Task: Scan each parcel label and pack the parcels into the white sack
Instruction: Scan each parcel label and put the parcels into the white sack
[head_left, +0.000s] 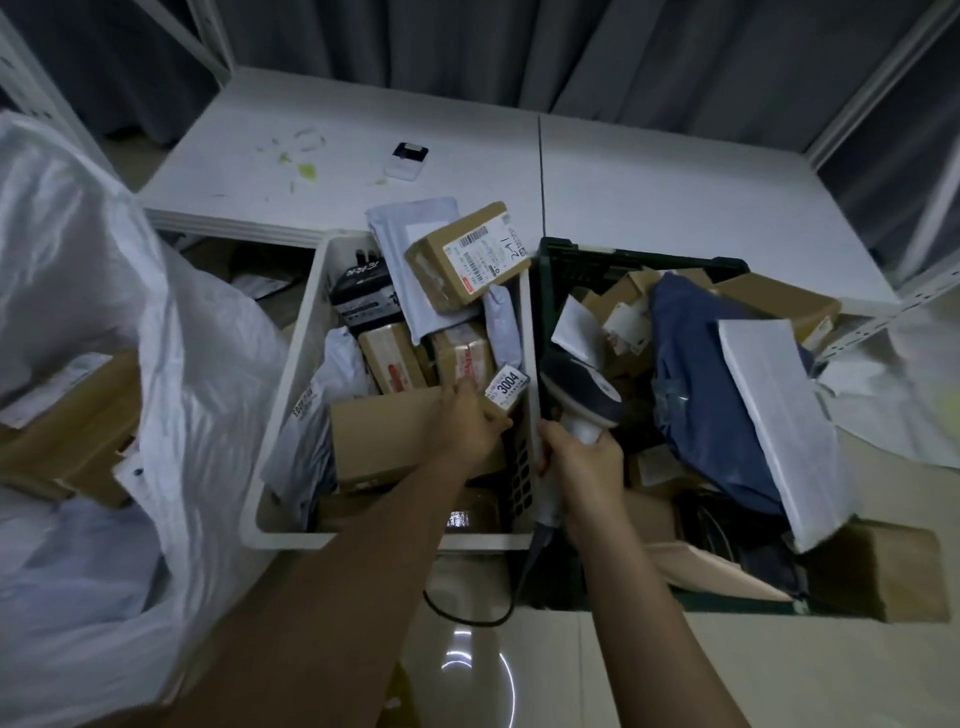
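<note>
Hands, two: left hand (470, 421) grips one small parcel (501, 392), right hand (584, 462) one scanner (582, 395).

We see a thin, crinkled, glossy plastic white sack (104, 312) left of the smooth matt plastic white bin (291, 364). Inside that bin lie matt cardboard boxes (462, 260) with paper labels. Right of it, a soft blue cloth bundle (696, 374) sits in the dark plastic crate (566, 254). Below, the floor tiles (519, 670) gleam.
</note>
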